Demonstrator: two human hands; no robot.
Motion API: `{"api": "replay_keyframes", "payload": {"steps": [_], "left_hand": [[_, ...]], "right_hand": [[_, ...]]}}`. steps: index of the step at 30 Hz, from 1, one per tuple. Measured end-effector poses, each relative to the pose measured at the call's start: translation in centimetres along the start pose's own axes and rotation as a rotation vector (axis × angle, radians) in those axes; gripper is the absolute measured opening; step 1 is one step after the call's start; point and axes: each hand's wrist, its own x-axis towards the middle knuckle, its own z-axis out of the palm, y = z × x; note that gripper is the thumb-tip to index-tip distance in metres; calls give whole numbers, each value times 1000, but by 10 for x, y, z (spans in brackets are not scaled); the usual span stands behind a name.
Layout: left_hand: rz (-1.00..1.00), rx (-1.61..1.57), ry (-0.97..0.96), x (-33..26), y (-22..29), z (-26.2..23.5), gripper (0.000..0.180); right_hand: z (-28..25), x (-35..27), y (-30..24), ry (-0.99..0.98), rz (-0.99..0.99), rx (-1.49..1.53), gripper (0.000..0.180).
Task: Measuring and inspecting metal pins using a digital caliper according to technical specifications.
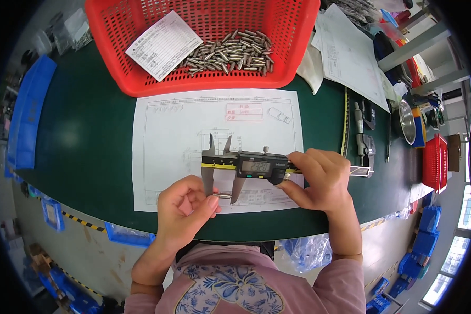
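My right hand (322, 175) is wrapped round the sliding end of a digital caliper (259, 165), which lies level above a printed drawing sheet (162, 136). Its thumb presses under the display housing. A small metal pin (224, 196) sits lengthwise between the caliper's lower jaws. My left hand (186, 209) pinches at the pin's left end, beside the fixed jaw, with the thumb on top and the fingers curled; the fingers partly hide that end. The drawing shows a stepped pin and a small red table.
A red plastic basket (282, 78) at the back holds many metal pins (235, 52) and a paper slip (165, 44). On the right lie a micrometer (360, 131), a yellow ruler (345, 120), a metal bowl (406, 122) and more sheets (350, 57). A blue tray (29, 115) stands at the left.
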Motion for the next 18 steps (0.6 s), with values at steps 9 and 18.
{"api": "replay_keyframes", "payload": {"steps": [9, 18], "left_hand": [[-20, -76, 55, 0, -2, 0, 8], [-35, -100, 54, 2, -2, -1, 9]], "right_hand": [[3, 2, -2, -4, -68, 6, 42], [1, 0, -4, 27, 1, -54, 31]]}}
